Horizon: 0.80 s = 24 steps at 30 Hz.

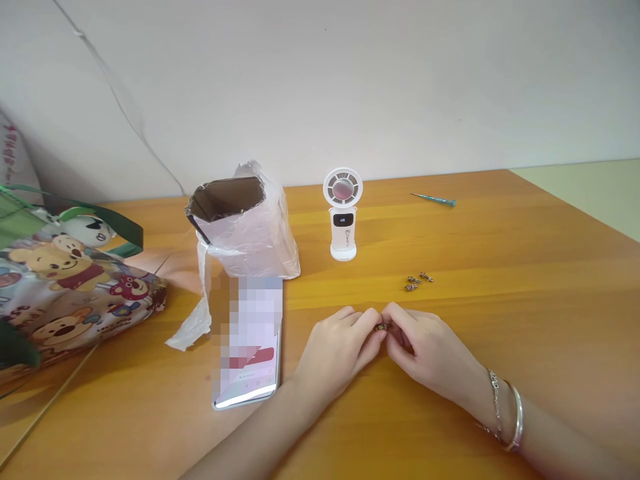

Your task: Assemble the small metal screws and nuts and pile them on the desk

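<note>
- Nearest the camera, the two bare forearms (260,420) are laid in from the lower edge; at the right wrist a chain bracelet (495,405) and a smooth, rigid silver-coloured bangle (517,417) are worn.
- Between the fingertips of the left hand (343,337) and the right hand (425,340), a small metal piece (381,327) is held just above or on the tabletop (470,253); which of the two cannot be told. The left thumb and fingers are closed on one end, and the other end is pinched by the right.
- The piece is judged to be light, stiff and hard, hardly fragile, but easily dropped or rolled for its size; it is best gripped by its ends, between thumb and forefinger pads.
- Beyond the hands, three similar pieces (411,287) are scattered close together, narrow, ridged and dull metallic.
- Farther back, a slim screwdriver (434,199) with a translucent teal handle is laid flat.
- A smooth white plastic fan (343,235), round-headed, is stood upright.
- To the left, an open cardboard box (250,233) is wrapped in thin, crinkled plastic; beside it a glossy phone (257,373) and a soft, cartoon-printed bag (75,287) are placed.
</note>
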Available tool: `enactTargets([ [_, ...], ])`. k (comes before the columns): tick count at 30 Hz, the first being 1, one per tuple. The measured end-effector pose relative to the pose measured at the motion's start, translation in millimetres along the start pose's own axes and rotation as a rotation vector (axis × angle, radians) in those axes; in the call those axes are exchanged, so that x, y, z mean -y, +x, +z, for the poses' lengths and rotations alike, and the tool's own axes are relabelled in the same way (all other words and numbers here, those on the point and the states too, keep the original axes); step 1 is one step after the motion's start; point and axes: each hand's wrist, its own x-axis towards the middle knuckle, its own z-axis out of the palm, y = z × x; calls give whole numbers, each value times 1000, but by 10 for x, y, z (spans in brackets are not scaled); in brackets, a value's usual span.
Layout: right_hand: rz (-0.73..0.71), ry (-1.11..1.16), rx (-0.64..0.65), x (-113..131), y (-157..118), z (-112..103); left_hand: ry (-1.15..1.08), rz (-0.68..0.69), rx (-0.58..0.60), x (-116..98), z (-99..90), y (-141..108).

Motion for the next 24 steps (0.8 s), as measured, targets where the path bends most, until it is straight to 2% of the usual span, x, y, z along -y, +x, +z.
enactTargets([
  [6,-32,-66,-22,-4,-18,3,-172,-107,52,-22,-22,0],
  [14,37,-151,-162,7,3,45,-520,-268,30,-97,46,21],
  [24,33,-129,-179,77,28,55,-597,-353,-24,-154,86,10],
])
